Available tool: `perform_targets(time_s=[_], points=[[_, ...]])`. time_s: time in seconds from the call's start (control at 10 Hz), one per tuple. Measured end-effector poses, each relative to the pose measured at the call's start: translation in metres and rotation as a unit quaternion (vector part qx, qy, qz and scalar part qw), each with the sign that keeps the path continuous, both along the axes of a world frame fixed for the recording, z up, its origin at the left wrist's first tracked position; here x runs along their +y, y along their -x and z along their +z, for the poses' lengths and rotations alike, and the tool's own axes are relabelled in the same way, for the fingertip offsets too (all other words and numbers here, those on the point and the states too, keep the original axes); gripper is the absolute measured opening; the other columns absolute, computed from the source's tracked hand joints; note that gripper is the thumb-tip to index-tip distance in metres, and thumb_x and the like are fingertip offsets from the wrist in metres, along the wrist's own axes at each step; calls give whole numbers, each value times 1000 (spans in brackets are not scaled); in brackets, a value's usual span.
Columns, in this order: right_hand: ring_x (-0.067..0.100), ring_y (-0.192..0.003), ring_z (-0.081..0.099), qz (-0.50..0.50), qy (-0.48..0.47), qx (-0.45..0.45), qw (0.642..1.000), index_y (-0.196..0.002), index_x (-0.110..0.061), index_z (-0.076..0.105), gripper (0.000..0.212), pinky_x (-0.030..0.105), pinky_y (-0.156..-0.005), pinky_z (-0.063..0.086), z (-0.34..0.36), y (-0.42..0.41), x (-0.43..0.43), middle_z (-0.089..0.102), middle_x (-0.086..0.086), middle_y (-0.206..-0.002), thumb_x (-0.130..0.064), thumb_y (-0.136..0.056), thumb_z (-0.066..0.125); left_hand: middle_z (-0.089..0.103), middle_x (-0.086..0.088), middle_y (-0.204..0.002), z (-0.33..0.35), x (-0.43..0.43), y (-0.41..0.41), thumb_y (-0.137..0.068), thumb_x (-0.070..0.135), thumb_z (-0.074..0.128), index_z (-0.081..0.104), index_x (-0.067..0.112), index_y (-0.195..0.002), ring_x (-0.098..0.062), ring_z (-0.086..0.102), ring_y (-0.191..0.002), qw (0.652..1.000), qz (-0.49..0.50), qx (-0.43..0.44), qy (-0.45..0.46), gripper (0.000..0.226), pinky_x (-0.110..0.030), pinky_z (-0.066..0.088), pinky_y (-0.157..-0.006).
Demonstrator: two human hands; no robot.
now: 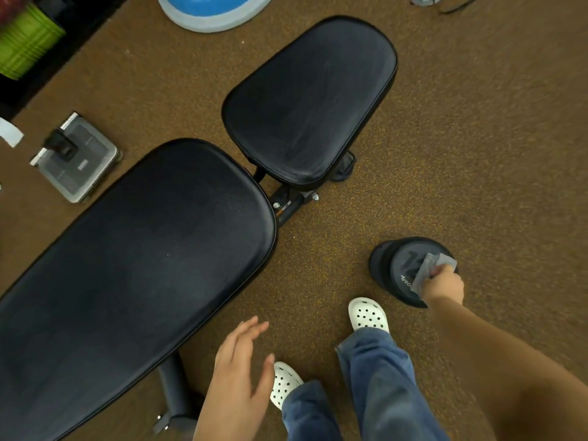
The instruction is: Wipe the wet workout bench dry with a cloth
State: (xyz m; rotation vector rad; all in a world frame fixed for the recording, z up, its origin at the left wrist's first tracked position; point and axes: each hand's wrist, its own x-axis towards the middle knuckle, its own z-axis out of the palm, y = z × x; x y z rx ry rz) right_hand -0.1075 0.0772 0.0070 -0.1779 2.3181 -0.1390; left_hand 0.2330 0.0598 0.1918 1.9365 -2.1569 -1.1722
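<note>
Nearest: left hand (238, 374), empty, fingers loosely spread, hanging above the floor (445, 154) just off the near edge of the workout bench (133, 275). White perforated shoes (369, 313) and jeans below it; the person stands at the bench's right flank.

Right hand (444, 286) reaches down and out to the right, fingers bunched tight around a grey cloth (428, 272). Cloth and knuckles sit at the end face of a dark dumbbell (397, 265) standing on the floor. Cannot tell if the cloth touches the face or is just above it.

Key relation: the cloth is on the far side of the body from the bench. The bench lies to the left and forward of the cloth hand, well apart from it. Its long axis runs diagonally, from lower left to upper right.

Long pad (178, 218): the closer of the two, and its rounded end is the part nearest the cloth. A few pale specks there, possibly droplets.

Seat pad (308, 103): farther, up and left of the cloth hand. Streaky sheen, likely moisture.

Judgement: the empty hand is nearer the bench, but the cloth hand must cross leftward to reach it.

Beyond: a scale (76, 157) and a blue dome (210, 7) on the floor.
</note>
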Motion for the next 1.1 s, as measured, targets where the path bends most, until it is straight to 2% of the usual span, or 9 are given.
perform_targets(time_s=[0.2, 0.3, 0.4, 0.5, 0.6, 0.7, 0.8, 0.9, 1.1], points=[[33, -87, 55, 5, 100, 12, 995, -91, -5, 51, 3, 39, -80, 44, 5, -16, -10, 60, 22, -104, -3, -90, 53, 35, 33, -136, 0, -5, 5, -89, 28, 62, 46, 48, -123, 7, 30, -132, 999, 19, 22, 18, 42, -39, 44, -101], [35, -84, 58, 72, 101, 18, 992, -93, -8, 47, 10, 37, -72, 43, 5, -28, -13, 61, 19, -96, -6, -88, 56, 36, 32, -136, 4, -9, 5, -89, 31, 59, 46, 47, -123, 7, 31, -132, 999, 23, 33, 27, 40, -35, 42, -104], [40, -91, 60, 109, 72, 51, 990, -122, -11, 39, 40, 46, -86, 46, -1, -40, -15, 63, 19, -98, -14, -88, 58, 35, 31, -138, 5, -10, 1, -90, 28, 61, 46, 47, -124, 10, 30, -131, 998, 27, 34, 33, 42, -35, 42, -103], [38, -117, 49, 170, -31, 67, 983, -145, -12, 25, 66, 47, -105, 28, -8, -42, -16, 57, 21, -121, -32, -92, 57, 34, 32, -138, 3, -7, -6, -91, 30, 60, 43, 50, -124, 11, 30, -130, 999, 22, 25, 21, 42, -33, 41, -103], [35, -128, 34, 249, -116, 110, 955, -149, -14, 23, 66, 44, -106, 24, -13, -39, -13, 38, 18, -141, -52, -97, 35, 33, 34, -135, -3, 0, -12, -90, 36, 59, 43, 50, -121, 10, 31, -130, 1000, 18, 17, 4, 38, -19, 30, -104], [37, -133, 27, 257, -128, 67, 956, -152, -12, 10, 69, 46, -107, 25, -16, -35, -13, 20, 20, -151, -52, -99, 26, 32, 36, -136, -5, 6, -15, -81, 57, 43, 46, 53, -118, 7, 32, -130, 1000, 17, 12, -19, 37, -9, 27, -97], [40, -137, 20, 239, -97, -8, 966, -153, -11, -1, 72, 47, -109, 25, -18, -29, -13, 8, 20, -154, -47, -100, 32, 30, 37, -136, -6, 6, -14, -83, 50, 48, 47, 52, -117, 5, 32, -131, 1000, 15, 19, -17, 34, -10, 25, -99], [41, -137, 21, 193, -53, -34, 979, -153, -10, 4, 70, 47, -110, 25, -9, -25, -14, 10, 21, -153, -39, -100, 39, 31, 35, -137, -5, 3, -13, -90, 36, 57, 46, 49, -121, 7, 30, -132, 1000, 13, 26, -9, 34, -17, 28, -105], [43, -126, 37, 179, -1, 32, 983, -144, -4, 28, 55, 51, -97, 40, 11, -25, -4, 28, 22, -142, -28, -98, 44, 29, 29, -141, 11, -13, -6, -94, 26, 55, 47, 38, -131, 17, 14, -133, 999, 18, 33, 12, 40, -20, 25, -109]])
